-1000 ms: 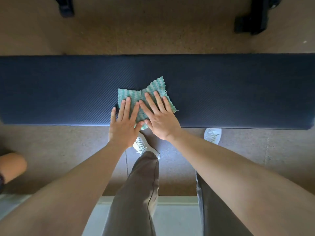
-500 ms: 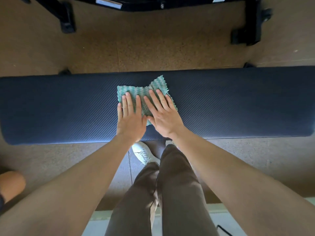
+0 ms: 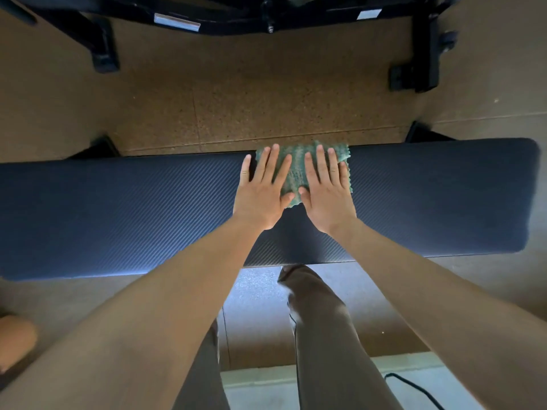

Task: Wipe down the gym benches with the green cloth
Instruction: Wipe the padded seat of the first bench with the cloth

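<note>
A dark blue padded gym bench (image 3: 118, 208) runs across the view from left to right. The green cloth (image 3: 296, 173) lies flat at the bench's far edge, near the middle. My left hand (image 3: 263, 190) presses on the cloth's left part with straight, spread fingers; its little finger lies on the bare pad. My right hand (image 3: 327, 190) presses flat on the cloth's right part. Much of the cloth is hidden under both palms.
Black metal frame legs (image 3: 103, 54) of other gym equipment stand on the brown speckled floor beyond the bench, with another foot (image 3: 414, 75) at the right. My legs (image 3: 322, 335) stand close to the bench's near edge. A black cable (image 3: 414, 389) lies at the lower right.
Both hands have pushed the cloth away from me, from the near half of the bench to its far edge. The hands now lie parallel instead of angled together.
</note>
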